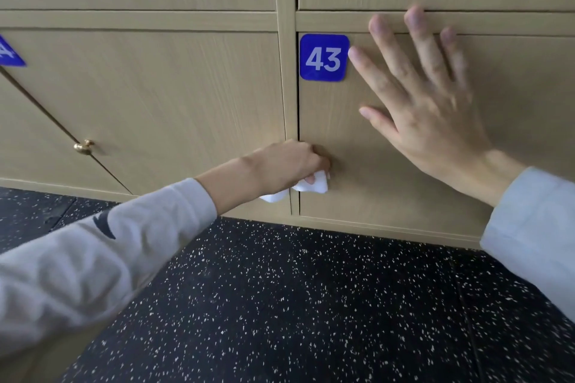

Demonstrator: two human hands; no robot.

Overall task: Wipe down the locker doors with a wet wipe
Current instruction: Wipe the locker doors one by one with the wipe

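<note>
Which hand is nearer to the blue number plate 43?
Right. The right hand has a fingertip almost touching the blue number plate 43; the left hand, holding the wet wipe, is well below it.

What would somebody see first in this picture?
First the blue 43 tag at the top left corner of a wooden locker door. Beside it the right hand lies flat with spread fingers on that door. Lower down, the left hand grips a white wipe at the door's left edge, just above the speckled black floor.
</note>
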